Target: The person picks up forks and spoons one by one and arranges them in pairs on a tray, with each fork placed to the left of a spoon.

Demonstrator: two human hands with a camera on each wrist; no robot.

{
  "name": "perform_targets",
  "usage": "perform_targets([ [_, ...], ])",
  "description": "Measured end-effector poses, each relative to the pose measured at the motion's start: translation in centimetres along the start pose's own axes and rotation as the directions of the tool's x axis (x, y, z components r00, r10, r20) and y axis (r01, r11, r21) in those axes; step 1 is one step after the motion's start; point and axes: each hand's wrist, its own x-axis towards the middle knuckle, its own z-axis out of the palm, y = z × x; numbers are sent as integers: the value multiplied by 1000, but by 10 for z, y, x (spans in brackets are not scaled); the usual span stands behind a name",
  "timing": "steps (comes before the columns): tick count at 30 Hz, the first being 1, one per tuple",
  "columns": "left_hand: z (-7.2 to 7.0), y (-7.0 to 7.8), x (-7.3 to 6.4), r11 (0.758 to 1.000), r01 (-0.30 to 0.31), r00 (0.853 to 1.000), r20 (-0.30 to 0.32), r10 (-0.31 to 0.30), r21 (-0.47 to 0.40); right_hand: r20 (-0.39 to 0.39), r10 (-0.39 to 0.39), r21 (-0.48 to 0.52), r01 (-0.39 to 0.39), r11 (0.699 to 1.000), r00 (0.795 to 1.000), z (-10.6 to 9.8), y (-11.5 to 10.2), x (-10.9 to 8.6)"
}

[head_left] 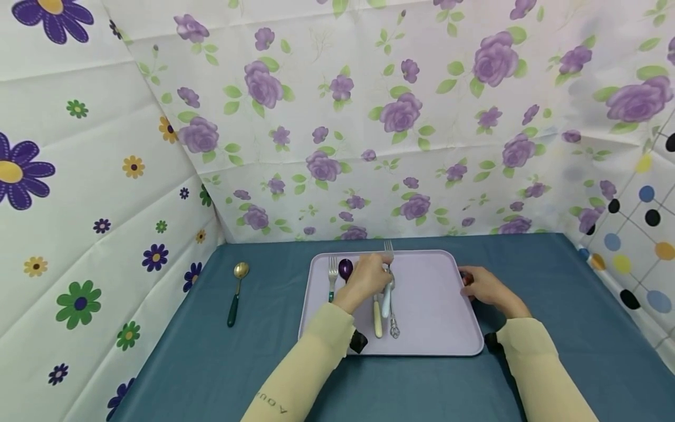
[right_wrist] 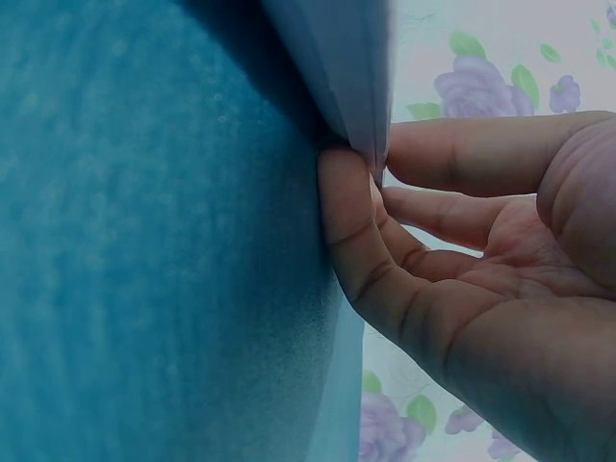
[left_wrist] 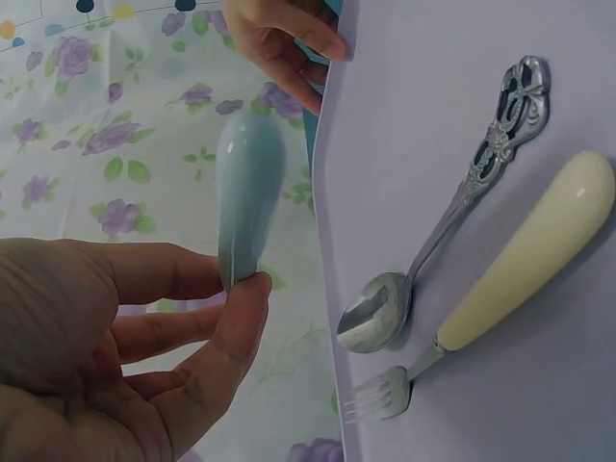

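Note:
My left hand [head_left: 369, 274] pinches a light-blue-handled fork [left_wrist: 250, 192] between thumb and fingertips, over the lavender tray [head_left: 432, 305]. Its tines point to the back edge in the head view, and the hand hides its neck. Close by on the tray lie a silver spoon [left_wrist: 481, 168] with an ornate handle and a cream-handled fork [left_wrist: 525, 260]. Further left are a green-handled fork [head_left: 332, 271] and a dark purple spoon [head_left: 345, 268], both partly covered by the left arm. At the tray's right side, my right hand [head_left: 485, 285] grips the rim, a finger underneath in the right wrist view.
A gold spoon [head_left: 237, 293] with a dark green handle lies on the blue-green tablecloth [head_left: 263, 363], left of the tray. Flowered cloth [head_left: 327, 135] hangs behind the table and at the left; dotted cloth [head_left: 643, 252] stands along the right side.

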Motion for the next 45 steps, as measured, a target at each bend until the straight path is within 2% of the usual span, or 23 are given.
perform_targets([
  [9,11,8,5,1000,21,1000,2,-21,20,6,13,11,-13,1000,1000,1,-2,0],
  [16,22,11,10,998,67,998,-11,-67,-3,4,25,13,-25,1000,1000,1,-1,0],
  [23,31,12,12,998,45,998,-43,-43,50,0,29,12,-29,1000,1000,1,-3,-1],
  [31,42,14,12,998,65,998,16,-65,24,-2,35,-5,-35,999,999,0,-2,-2],
  [38,48,16,17,996,36,999,15,-37,77,-3,25,3,-25,1000,1000,0,-2,-2],
  [41,51,17,19,996,39,999,30,-42,83,-4,18,9,-18,1000,1000,1,-2,-2],
  [45,56,18,22,993,50,998,19,-52,110,-7,18,4,-18,1000,1000,1,-3,-2],
])
